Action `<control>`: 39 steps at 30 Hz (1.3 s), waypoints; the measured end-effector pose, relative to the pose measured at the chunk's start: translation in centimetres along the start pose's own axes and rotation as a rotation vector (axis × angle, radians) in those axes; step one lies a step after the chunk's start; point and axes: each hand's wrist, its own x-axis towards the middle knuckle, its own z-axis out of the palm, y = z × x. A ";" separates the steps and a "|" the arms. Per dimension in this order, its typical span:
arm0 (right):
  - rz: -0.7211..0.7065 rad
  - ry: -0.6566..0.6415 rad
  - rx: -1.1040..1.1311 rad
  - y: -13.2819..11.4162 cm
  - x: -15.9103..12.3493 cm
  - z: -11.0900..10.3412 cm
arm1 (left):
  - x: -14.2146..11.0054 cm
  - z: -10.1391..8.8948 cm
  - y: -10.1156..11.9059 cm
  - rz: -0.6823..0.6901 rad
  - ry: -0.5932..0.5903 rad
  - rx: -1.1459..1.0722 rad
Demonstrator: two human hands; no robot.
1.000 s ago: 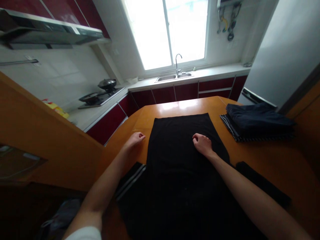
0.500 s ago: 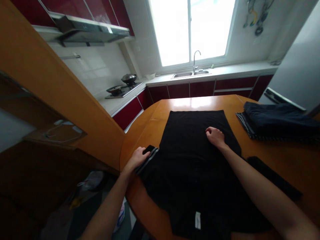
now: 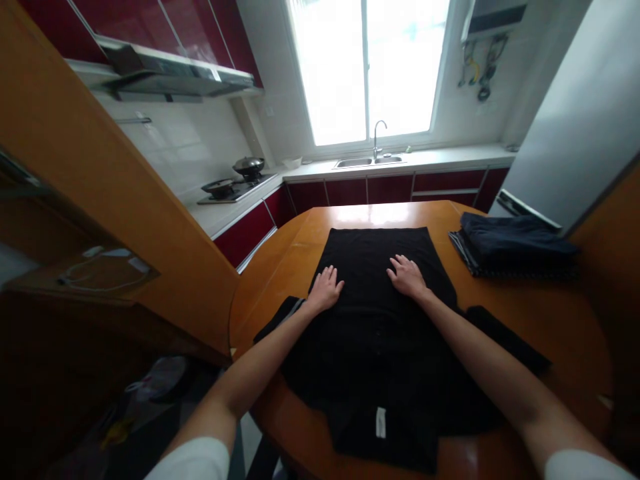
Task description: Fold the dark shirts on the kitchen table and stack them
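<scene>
Your left hand [image 3: 325, 291] and right hand [image 3: 407, 277], fingers loosely spread, rest on the black shirt [image 3: 370, 340] lying across the counter [image 3: 280, 253].

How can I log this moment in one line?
left hand: open, on black garment | right hand: open, on same garment | folded clothes: right side, table

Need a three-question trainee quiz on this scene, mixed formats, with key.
1. True or false: the left hand lies on the black shirt with its fingers extended.
2. Multiple choice: where is the white label?
A: beside the sink
B: at the end of the shirt nearest the person
C: on the stove
3. Fill in: the folded dark clothes lie on the table, to the person's ____ of the shirt.

Key: 1. True; 2. B; 3. right
</scene>
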 end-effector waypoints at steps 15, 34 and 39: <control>-0.035 -0.063 -0.042 -2.5 1.1 0.6 | 6.9 2.7 4.5 0.172 -0.089 0.011; -0.050 -0.089 -0.070 0.0 13.0 1.7 | 20.5 4.2 5.7 0.288 -0.098 0.059; 0.118 -0.090 -0.083 7.0 15.8 0.8 | 24.1 2.3 -1.2 0.049 -0.081 0.159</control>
